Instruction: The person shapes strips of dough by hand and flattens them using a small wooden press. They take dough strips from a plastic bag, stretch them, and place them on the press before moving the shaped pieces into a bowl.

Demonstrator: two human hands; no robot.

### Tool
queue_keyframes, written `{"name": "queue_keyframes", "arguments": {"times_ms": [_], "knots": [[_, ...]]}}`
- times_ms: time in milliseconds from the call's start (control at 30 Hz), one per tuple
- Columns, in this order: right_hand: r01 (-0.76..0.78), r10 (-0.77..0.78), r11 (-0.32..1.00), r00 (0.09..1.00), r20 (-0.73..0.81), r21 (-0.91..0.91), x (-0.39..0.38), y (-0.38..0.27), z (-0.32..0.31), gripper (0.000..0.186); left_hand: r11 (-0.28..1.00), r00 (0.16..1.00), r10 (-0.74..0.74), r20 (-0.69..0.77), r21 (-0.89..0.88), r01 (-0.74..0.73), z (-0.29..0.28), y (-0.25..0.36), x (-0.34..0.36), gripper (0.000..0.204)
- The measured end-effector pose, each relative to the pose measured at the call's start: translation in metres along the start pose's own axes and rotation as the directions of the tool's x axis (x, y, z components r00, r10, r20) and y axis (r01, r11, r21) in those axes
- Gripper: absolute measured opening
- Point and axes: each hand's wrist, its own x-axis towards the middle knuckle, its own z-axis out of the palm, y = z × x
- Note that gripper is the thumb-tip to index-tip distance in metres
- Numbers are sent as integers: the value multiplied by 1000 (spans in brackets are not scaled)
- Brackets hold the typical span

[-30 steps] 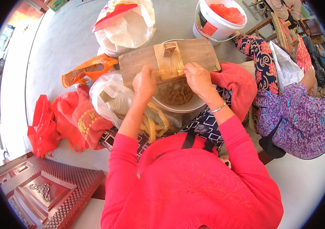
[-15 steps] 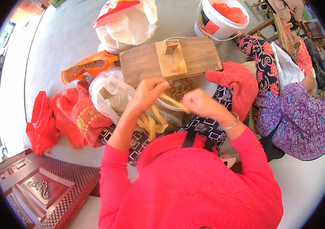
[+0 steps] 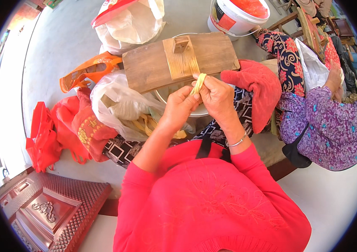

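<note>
A yellow strip, wound into a small loop, is pinched between both hands. My left hand closes its thumb and fingers on the lower end of the loop. My right hand grips it from the other side, and the two hands touch. Just beyond them a wooden board with a paler wood block fixed on it lies across a round basin. My hands hide most of what the basin holds. More yellow strips lie near a clear plastic bag left of my left hand.
Red bags and an orange bag lie to the left. A white bag and a white bucket stand at the far side. A red cloth drapes at the right, near a seated person in purple patterned clothes.
The hands have come together farther from my body. The strip, stretched between them before, is now wound in a small loop. The right hand was blurred by motion earlier.
</note>
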Motion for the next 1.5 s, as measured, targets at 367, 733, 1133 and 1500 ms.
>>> {"name": "queue_keyframes", "arguments": {"times_ms": [367, 733, 1133, 1500], "knots": [[-774, 292, -11, 603, 743, 633, -47, 49, 13, 31, 383, 744, 663, 86, 814, -436, 4, -37, -9, 24], [-103, 103, 942, 995, 19, 320, -30, 26, 19, 9, 442, 912, 367, -183, 897, 2, 11, -6, 6, 17], [-307, 273, 700, 949, 157, 645, -22, 41, 2, 26, 689, 930, 333, -156, 714, -126, -33, -21, -42, 7], [-695, 238, 554, 660, 713, 459, 41, 50, -20, 11, 726, 962, 273, 5, 655, -209, -37, 17, 10, 15]]}}
